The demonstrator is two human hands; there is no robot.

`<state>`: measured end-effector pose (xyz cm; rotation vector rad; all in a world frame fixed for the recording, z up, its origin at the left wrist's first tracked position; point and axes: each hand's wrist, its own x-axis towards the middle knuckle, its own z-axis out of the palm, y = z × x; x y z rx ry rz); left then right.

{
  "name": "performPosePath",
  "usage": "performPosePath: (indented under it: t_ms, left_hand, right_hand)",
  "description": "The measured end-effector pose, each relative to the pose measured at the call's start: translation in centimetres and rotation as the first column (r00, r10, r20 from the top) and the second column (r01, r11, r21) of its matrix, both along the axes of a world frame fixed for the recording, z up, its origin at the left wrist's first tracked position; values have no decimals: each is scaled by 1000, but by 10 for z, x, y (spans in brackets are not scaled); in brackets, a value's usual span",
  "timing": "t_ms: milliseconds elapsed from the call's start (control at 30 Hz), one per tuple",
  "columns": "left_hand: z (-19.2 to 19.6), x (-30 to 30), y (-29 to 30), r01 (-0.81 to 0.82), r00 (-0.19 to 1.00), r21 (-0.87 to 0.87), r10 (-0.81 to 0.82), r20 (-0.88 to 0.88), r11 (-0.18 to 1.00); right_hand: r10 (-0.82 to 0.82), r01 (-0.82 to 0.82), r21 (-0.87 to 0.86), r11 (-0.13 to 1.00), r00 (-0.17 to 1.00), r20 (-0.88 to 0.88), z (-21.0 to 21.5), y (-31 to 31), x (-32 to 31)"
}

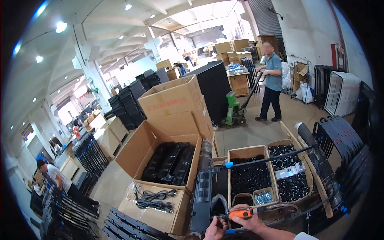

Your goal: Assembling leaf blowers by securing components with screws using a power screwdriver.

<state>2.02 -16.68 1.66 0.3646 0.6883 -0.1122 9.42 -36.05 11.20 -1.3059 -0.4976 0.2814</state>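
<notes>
Right hand [251, 218] on orange screwdriver [242, 213], open brown carton [140, 150] left

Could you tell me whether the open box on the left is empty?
No, the open box holds black moulded parts stacked inside it.

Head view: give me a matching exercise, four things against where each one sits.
Things:
1. orange tool
2. black cables
3. green pallet truck
4. bag of silver screws

Places:
A. on the closed carton at lower left
B. in the right hand
C. in a small box among black parts
D. on the floor by the standing person

Pairs: 1-B, 2-A, 3-D, 4-C
</notes>
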Motion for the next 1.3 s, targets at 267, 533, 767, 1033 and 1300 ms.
performPosePath:
  t_ms: [267, 533, 767, 1033, 1300]
  left_hand:
    - [-7, -23, 58, -81, 991, -276, 108, 83, 958]
    - [-2, -53, 91, 156, 985, -14, -154, 79, 988]
    - [-3, -74, 107, 165, 972, 51, -172, 160, 985]
    - [-17, -86, 130, 160, 970, -6, -156, 186, 987]
    - [7, -74, 136, 168, 980, 59, -173, 95, 984]
  right_hand:
    - [58, 33, -219, 975, 916, 397, 20, 58, 34]
    - [150, -124, -261, 957, 985, 80, 32, 144, 14]
    - [254, -200, -384, 901, 962, 96, 13, 183, -2]
    - [332, -216, -523, 824, 933, 138, 11, 228, -2]
    - [418, -248, -653, 715, 901, 115, 14, 234, 7]
